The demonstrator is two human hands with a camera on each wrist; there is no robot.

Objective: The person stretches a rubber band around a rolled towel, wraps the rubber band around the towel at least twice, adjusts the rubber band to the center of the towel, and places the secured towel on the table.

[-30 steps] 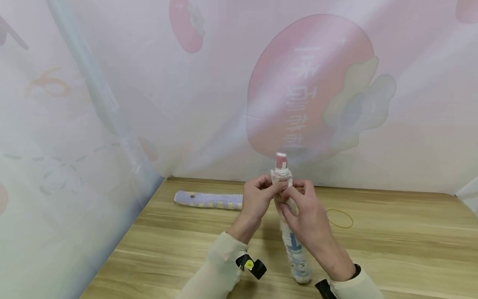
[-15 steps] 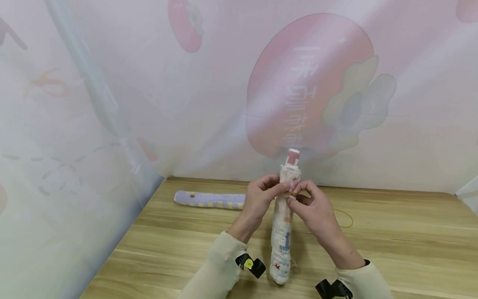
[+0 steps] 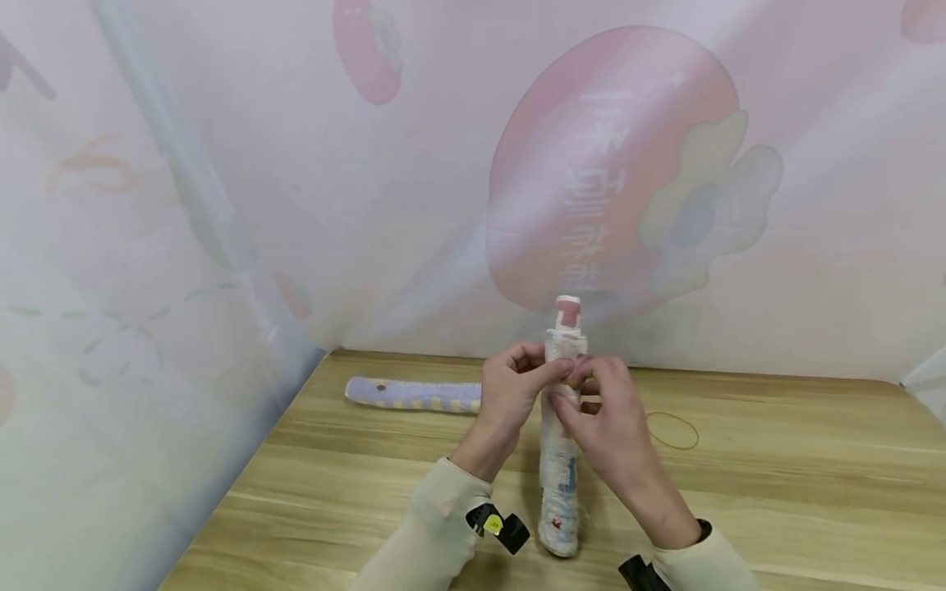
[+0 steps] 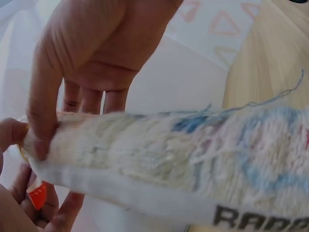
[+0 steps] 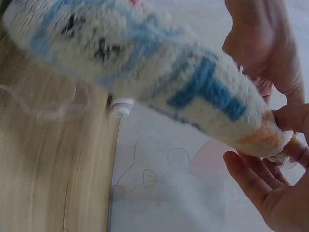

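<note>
Two hands are showing at the lower middle of the head view: a left hand (image 3: 510, 394) and a right hand (image 3: 609, 419). Two rolled towels are showing: one roll (image 3: 557, 484) is standing upright between the hands, and a second roll (image 3: 414, 394) is lying on the table left of them. One rubber band (image 3: 672, 430) is lying at the right of centre. One table (image 3: 813, 476) is filling the bottom of the frame.

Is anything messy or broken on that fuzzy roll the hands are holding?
A little. The rolled towel, stood upright on the table, has loose threads straying from it, seen in the wrist views. Both hands pinch its top. Nothing looks spilled or broken.
</note>
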